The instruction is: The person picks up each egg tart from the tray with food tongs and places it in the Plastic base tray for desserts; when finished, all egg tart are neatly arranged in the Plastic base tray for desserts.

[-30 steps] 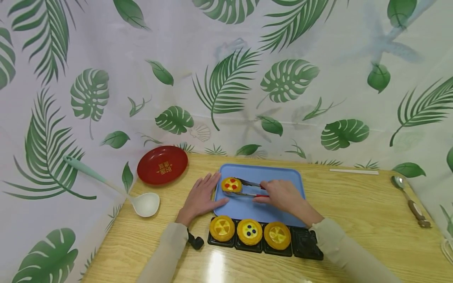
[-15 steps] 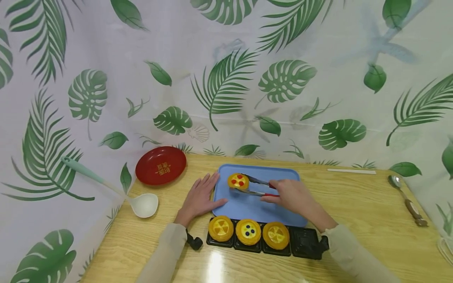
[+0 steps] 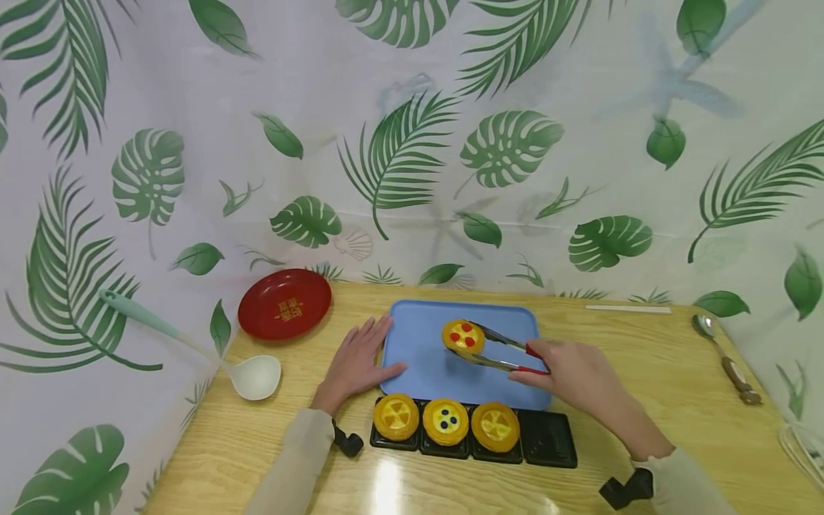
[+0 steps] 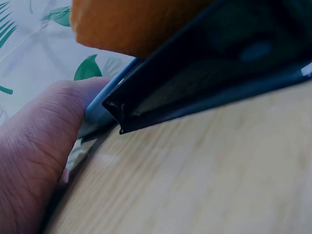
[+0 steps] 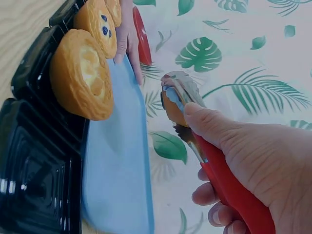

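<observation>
My right hand grips red-handled metal tongs, whose tips clasp an egg tart with red toppings. That tart is held up over the blue tray, its shadow falling on the tray. My left hand lies with straight fingers at the tray's left edge, the thumb over the rim. In front of the tray runs a row of black square holders. Two tarts with yellow wedges, one left and one right, and a blueberry-topped tart between them sit in it; the rightmost holder is bare.
A red oval plate lies at the back left, with a white ladle in front of it, its green handle leaning outward. Toward the right are white chopsticks and a spoon. A leaf-print curtain hangs behind the table.
My right hand has moved right with the tongs, carrying the red-topped tart from the tray's left end to above its middle. The left hand stays at the tray's edge.
</observation>
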`<state>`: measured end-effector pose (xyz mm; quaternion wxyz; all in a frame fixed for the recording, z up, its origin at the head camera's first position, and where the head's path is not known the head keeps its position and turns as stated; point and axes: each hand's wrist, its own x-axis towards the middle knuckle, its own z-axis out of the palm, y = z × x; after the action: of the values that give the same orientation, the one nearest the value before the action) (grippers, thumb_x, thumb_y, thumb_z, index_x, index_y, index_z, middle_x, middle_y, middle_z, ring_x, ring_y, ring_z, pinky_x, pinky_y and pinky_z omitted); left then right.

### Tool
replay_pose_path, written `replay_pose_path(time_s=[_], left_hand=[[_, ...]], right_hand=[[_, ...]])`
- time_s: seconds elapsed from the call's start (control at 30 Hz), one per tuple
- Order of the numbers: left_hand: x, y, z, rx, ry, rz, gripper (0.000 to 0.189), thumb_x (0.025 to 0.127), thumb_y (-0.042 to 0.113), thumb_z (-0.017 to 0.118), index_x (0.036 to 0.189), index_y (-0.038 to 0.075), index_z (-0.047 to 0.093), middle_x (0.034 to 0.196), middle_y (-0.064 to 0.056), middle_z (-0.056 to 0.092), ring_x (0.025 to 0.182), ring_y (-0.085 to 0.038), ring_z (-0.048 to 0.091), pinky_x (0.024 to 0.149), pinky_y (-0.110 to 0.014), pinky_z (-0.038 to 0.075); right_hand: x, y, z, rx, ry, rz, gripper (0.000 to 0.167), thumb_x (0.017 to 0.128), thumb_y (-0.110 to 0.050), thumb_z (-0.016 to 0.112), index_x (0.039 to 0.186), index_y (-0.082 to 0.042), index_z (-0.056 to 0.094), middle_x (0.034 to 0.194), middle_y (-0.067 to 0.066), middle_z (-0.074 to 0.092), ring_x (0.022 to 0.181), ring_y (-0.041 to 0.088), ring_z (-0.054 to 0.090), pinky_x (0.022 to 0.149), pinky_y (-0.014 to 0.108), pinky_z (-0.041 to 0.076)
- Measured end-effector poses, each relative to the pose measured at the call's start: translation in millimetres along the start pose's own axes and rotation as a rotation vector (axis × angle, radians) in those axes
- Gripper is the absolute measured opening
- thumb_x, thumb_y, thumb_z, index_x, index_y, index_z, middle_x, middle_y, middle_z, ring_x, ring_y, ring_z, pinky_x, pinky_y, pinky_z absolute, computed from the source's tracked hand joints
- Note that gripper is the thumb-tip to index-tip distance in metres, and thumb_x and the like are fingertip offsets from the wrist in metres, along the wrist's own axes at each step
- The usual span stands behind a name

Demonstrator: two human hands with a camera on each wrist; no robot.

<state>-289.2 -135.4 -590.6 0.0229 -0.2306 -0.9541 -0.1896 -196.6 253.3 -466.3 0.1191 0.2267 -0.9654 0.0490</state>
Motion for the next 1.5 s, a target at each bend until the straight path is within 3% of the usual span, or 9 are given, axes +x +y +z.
replay_pose_path(time_s=[0.33,0.57,0.67,0.83,1.17,1.3,1.5], left_hand=[[-0.2,0.3,-1.2,-0.003,-0.017,-0.004,0.102,0.092,0.081,0.048,0.169,0.021,0.017,0.174,0.003,0.018,0.161,-0.024,0.015,0.13,-0.049,0.013],[-0.6,0.4,1.1,-0.016,-0.009,-0.005,0.103,0.092,0.08,0.051,0.169,0.021,0.018,0.174,0.002,0.02,0.161,-0.025,0.015,0.13,-0.05,0.012],[-0.5,0.2,2.7,-0.011,-0.009,-0.001,0.103,0.092,0.081,0.049,0.169,0.02,0.017,0.174,0.002,0.02,0.161,-0.025,0.015,0.13,-0.05,0.012],[0.5,-0.2,3.5,0.0,-0.013,-0.002,0.103,0.092,0.082,0.047,0.169,0.022,0.015,0.174,0.004,0.018,0.161,-0.023,0.014,0.13,-0.049,0.011],[-0.6,-0.8,2.1,-0.017,0.003,0.008,0.102,0.092,0.081,0.05,0.169,0.022,0.018,0.174,0.005,0.019,0.161,-0.025,0.017,0.129,-0.051,0.014],[-0.9,-1.0,2.3,-0.019,0.011,0.01,0.102,0.092,0.081,0.05,0.169,0.02,0.02,0.174,0.003,0.02,0.161,-0.026,0.017,0.129,-0.052,0.014],[-0.7,-0.9,4.0,-0.017,0.005,0.005,0.102,0.092,0.081,0.05,0.169,0.022,0.018,0.174,0.004,0.019,0.161,-0.025,0.016,0.129,-0.052,0.013]], right_hand=[[-41.8,2.2,-24.7,0.001,-0.011,0.073,0.046,0.084,-0.064,0.077,0.08,-0.024,0.055,0.058,-0.012,0.032,0.048,0.005,0.029,0.044,0.024,0.02],[-73.9,4.9,-38.2,-0.018,0.051,0.116,0.043,0.08,-0.061,0.081,0.09,-0.023,0.065,0.059,-0.015,0.031,0.048,0.002,0.027,0.043,0.023,0.021],[-90.4,3.6,-40.4,-0.017,0.042,0.159,0.042,0.081,-0.059,0.082,0.092,-0.022,0.066,0.06,-0.015,0.032,0.048,0.002,0.027,0.042,0.023,0.022],[-116.1,-2.9,-39.6,0.003,0.003,0.267,0.044,0.083,-0.06,0.08,0.093,-0.02,0.066,0.06,-0.012,0.033,0.047,0.005,0.029,0.042,0.025,0.024],[-158.7,-11.5,-31.5,0.07,-0.114,0.469,0.05,0.086,-0.064,0.076,0.078,-0.021,0.052,0.057,-0.006,0.034,0.044,0.014,0.03,0.046,0.028,0.019],[-172.2,-11.7,-24.0,0.078,-0.14,0.498,0.055,0.086,-0.065,0.075,0.075,-0.022,0.043,0.058,-0.005,0.033,0.044,0.015,0.029,0.047,0.028,0.017],[-185.8,-14.9,-9.7,0.079,-0.11,0.488,0.054,0.084,-0.062,0.079,0.076,-0.022,0.043,0.057,-0.006,0.03,0.043,0.012,0.026,0.047,0.026,0.015]])
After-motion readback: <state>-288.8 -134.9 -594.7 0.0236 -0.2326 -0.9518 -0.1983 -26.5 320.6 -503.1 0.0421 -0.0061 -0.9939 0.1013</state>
